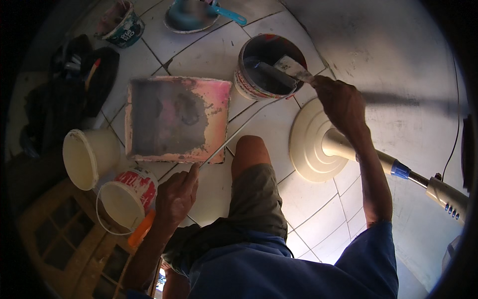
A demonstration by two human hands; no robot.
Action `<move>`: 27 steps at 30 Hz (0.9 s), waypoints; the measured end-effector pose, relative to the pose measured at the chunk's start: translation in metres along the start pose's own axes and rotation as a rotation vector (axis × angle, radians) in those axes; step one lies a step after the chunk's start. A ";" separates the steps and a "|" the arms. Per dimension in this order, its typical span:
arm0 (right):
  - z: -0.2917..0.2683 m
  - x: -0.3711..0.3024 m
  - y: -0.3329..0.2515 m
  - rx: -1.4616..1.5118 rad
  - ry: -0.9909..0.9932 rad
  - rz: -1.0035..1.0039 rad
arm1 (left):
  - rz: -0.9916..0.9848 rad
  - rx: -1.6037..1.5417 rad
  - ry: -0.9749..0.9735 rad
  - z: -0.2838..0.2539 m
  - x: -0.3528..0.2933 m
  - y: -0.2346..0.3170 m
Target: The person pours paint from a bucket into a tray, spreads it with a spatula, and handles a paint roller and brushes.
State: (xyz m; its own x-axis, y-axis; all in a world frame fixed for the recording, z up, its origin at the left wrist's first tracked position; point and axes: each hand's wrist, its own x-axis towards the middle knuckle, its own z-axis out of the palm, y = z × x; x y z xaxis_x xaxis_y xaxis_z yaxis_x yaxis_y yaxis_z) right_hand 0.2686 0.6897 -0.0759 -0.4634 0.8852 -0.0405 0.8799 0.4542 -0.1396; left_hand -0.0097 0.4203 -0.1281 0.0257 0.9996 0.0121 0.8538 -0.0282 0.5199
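Note:
My left hand is closed round a paint roller's handle, whose orange end shows by the wrist. From the fist a thin metal rod runs up to the right to a paint bucket. The grey roller sleeve rests inside the bucket near its right rim. My right hand grips a putty knife stained with paint, its blade over the bucket's mouth and close to the sleeve. Whether blade and sleeve touch, I cannot tell. The bucket's inside looks dark.
A pink-stained tray coated with grey paint lies left of the bucket. Two white pails stand at the left, one with red marks. A pedestal fan's round base is at the right. A pan and tub stand farther back.

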 end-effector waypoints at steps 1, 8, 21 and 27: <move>-0.002 0.002 -0.002 0.002 -0.001 -0.002 | -0.002 0.009 -0.011 -0.001 0.001 0.000; 0.008 0.028 -0.012 -0.055 -0.117 -0.082 | 0.003 0.075 -0.026 -0.002 0.002 -0.002; -0.041 0.005 0.004 -0.229 -0.104 -0.061 | -0.037 0.164 -0.063 -0.023 0.007 0.000; -0.002 -0.005 -0.017 -0.107 -0.008 -0.207 | -0.033 0.164 -0.101 -0.023 0.009 0.010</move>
State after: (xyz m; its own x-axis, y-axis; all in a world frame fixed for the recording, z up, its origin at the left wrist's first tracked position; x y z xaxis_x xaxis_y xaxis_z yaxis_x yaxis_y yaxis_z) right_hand 0.2563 0.6780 -0.0712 -0.6359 0.7712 -0.0292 0.7716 0.6348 -0.0405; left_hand -0.0133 0.4290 -0.1033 0.0409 0.9949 -0.0924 0.9281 -0.0036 0.3723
